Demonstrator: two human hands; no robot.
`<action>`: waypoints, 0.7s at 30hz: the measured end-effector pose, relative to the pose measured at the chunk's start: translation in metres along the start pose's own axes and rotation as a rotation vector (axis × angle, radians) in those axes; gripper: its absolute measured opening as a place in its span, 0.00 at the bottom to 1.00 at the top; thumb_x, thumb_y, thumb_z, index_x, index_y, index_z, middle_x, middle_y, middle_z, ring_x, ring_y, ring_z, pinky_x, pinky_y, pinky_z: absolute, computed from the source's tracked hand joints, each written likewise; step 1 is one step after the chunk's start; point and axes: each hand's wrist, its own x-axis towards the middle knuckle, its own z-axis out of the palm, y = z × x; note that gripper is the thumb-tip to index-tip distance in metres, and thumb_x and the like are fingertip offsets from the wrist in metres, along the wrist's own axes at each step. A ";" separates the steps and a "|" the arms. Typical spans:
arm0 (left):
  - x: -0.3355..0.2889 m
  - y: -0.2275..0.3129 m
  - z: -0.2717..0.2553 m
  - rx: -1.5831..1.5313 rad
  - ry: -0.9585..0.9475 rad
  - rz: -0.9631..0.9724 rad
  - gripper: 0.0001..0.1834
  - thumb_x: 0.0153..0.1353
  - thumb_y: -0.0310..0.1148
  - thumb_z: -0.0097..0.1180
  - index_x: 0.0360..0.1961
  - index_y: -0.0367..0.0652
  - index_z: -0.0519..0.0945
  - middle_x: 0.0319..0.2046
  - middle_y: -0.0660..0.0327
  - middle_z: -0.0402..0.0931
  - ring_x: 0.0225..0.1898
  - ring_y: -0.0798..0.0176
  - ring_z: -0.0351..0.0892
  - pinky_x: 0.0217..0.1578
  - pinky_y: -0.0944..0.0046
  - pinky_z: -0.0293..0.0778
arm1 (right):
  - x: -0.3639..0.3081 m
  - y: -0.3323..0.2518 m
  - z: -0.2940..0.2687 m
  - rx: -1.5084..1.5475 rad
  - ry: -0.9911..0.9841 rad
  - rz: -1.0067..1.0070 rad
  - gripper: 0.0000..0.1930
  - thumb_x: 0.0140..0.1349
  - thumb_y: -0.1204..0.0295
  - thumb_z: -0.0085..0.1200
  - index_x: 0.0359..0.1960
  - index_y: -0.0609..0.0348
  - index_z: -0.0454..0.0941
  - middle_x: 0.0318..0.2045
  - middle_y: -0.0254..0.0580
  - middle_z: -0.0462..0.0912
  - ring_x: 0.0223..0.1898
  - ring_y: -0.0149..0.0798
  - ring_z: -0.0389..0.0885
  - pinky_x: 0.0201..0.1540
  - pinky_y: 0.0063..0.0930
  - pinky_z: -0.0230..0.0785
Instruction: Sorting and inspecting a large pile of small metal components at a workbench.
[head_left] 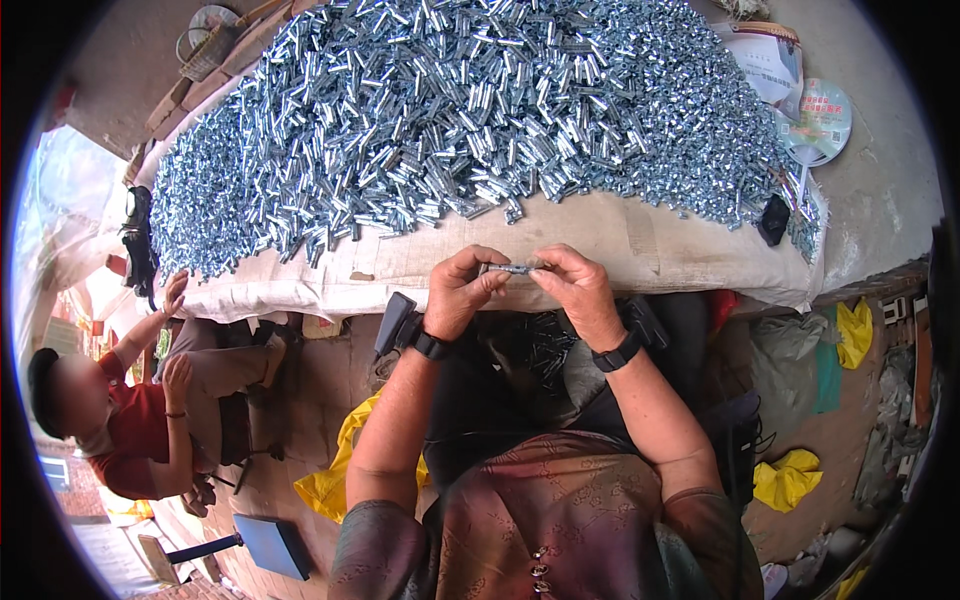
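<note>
My left hand (pixel 462 290) and my right hand (pixel 572 285) meet in front of me, each pinching one end of a small silvery metal piece (pixel 510 268) held level between the fingertips. Both wrists wear black bands. Just beyond my hands a huge heap of the same shiny metal pieces (pixel 450 110) covers a table draped in beige cloth (pixel 620 245). In my lap, below my hands, lies a dark container with several more metal pieces (pixel 535 350).
A person in a red top (pixel 130 420) sits at the left, one hand raised to the table edge. A black object (pixel 773 218) lies on the cloth at right. Yellow bags (pixel 785 478) and clutter sit on the floor; printed packets (pixel 775 60) lie far right.
</note>
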 end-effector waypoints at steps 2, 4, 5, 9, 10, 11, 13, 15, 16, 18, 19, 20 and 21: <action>0.000 0.001 -0.001 -0.081 -0.013 -0.111 0.07 0.57 0.26 0.58 0.36 0.38 0.76 0.23 0.63 0.75 0.17 0.79 0.64 0.16 0.79 0.57 | 0.000 -0.004 0.000 -0.088 0.012 -0.076 0.10 0.53 0.81 0.57 0.38 0.65 0.75 0.34 0.37 0.77 0.35 0.28 0.76 0.39 0.20 0.69; 0.003 0.000 0.003 -0.092 -0.002 -0.098 0.07 0.58 0.26 0.57 0.36 0.38 0.75 0.22 0.62 0.76 0.16 0.79 0.63 0.15 0.79 0.54 | 0.001 -0.004 0.000 -0.176 0.025 -0.151 0.10 0.52 0.81 0.57 0.38 0.65 0.75 0.34 0.39 0.78 0.35 0.30 0.77 0.39 0.21 0.70; 0.004 -0.001 0.006 -0.105 0.008 -0.086 0.07 0.58 0.27 0.57 0.37 0.37 0.75 0.22 0.61 0.76 0.15 0.80 0.62 0.13 0.80 0.52 | 0.002 -0.003 -0.001 -0.230 0.041 -0.218 0.10 0.52 0.82 0.57 0.37 0.65 0.75 0.34 0.40 0.78 0.35 0.32 0.78 0.39 0.22 0.70; 0.012 -0.003 0.013 -0.111 -0.006 -0.121 0.07 0.59 0.27 0.56 0.37 0.37 0.75 0.22 0.60 0.77 0.16 0.79 0.65 0.14 0.80 0.52 | 0.004 -0.002 -0.008 -0.336 0.075 -0.311 0.11 0.50 0.83 0.58 0.37 0.64 0.75 0.34 0.42 0.78 0.34 0.36 0.79 0.38 0.24 0.71; 0.014 -0.005 0.015 -0.076 -0.018 -0.126 0.07 0.59 0.27 0.55 0.37 0.38 0.75 0.22 0.61 0.77 0.16 0.79 0.64 0.14 0.78 0.55 | 0.004 -0.001 -0.010 -0.338 0.079 -0.309 0.11 0.50 0.83 0.58 0.37 0.64 0.75 0.34 0.42 0.78 0.34 0.36 0.79 0.38 0.24 0.71; 0.016 -0.006 0.016 -0.040 -0.029 -0.130 0.06 0.60 0.28 0.54 0.37 0.38 0.75 0.22 0.62 0.77 0.15 0.79 0.63 0.14 0.76 0.57 | 0.004 -0.001 -0.010 -0.368 0.093 -0.323 0.10 0.49 0.83 0.58 0.35 0.63 0.75 0.33 0.43 0.78 0.34 0.38 0.79 0.38 0.26 0.71; 0.021 -0.021 0.016 0.264 -0.089 0.016 0.06 0.59 0.27 0.54 0.37 0.38 0.74 0.23 0.59 0.77 0.18 0.72 0.69 0.17 0.71 0.63 | 0.004 0.002 -0.013 -0.402 0.110 -0.336 0.10 0.47 0.84 0.57 0.32 0.63 0.74 0.32 0.43 0.78 0.33 0.41 0.78 0.37 0.28 0.71; 0.025 -0.025 0.025 0.564 -0.144 0.169 0.07 0.58 0.26 0.54 0.37 0.37 0.73 0.25 0.57 0.77 0.20 0.65 0.74 0.20 0.67 0.68 | 0.007 0.005 -0.018 -0.818 -0.014 -0.355 0.08 0.45 0.84 0.54 0.28 0.61 0.73 0.30 0.46 0.77 0.35 0.47 0.76 0.38 0.35 0.70; 0.025 -0.027 0.031 0.770 -0.188 0.213 0.06 0.57 0.26 0.52 0.36 0.38 0.73 0.27 0.54 0.75 0.24 0.58 0.75 0.25 0.62 0.70 | 0.005 0.005 -0.020 -0.853 -0.024 -0.347 0.07 0.44 0.83 0.52 0.26 0.60 0.71 0.30 0.47 0.75 0.37 0.51 0.72 0.39 0.40 0.67; 0.025 -0.015 0.043 0.975 -0.271 0.202 0.04 0.55 0.25 0.47 0.33 0.39 0.71 0.31 0.49 0.71 0.35 0.42 0.74 0.33 0.54 0.71 | 0.008 -0.005 -0.030 -0.905 -0.036 -0.325 0.07 0.44 0.83 0.52 0.27 0.61 0.72 0.31 0.46 0.75 0.38 0.50 0.72 0.40 0.40 0.67; 0.025 -0.014 0.047 0.975 -0.268 0.200 0.04 0.55 0.25 0.47 0.33 0.39 0.71 0.31 0.49 0.71 0.35 0.42 0.74 0.33 0.54 0.71 | 0.012 -0.007 -0.036 -0.954 -0.050 -0.305 0.07 0.45 0.82 0.52 0.27 0.61 0.72 0.31 0.46 0.75 0.39 0.50 0.72 0.41 0.39 0.67; 0.027 -0.012 0.052 1.045 -0.291 0.216 0.05 0.55 0.24 0.45 0.34 0.39 0.70 0.31 0.49 0.71 0.34 0.42 0.74 0.33 0.53 0.71 | 0.017 -0.008 -0.041 -1.000 0.018 -0.317 0.07 0.45 0.82 0.52 0.28 0.62 0.73 0.32 0.45 0.75 0.39 0.50 0.72 0.42 0.39 0.67; 0.027 -0.010 0.053 1.119 -0.310 0.228 0.07 0.54 0.22 0.44 0.35 0.39 0.70 0.31 0.49 0.71 0.34 0.43 0.75 0.33 0.53 0.71 | 0.023 -0.009 -0.046 -1.054 0.044 -0.316 0.08 0.46 0.82 0.52 0.31 0.62 0.73 0.35 0.47 0.75 0.41 0.50 0.72 0.45 0.39 0.66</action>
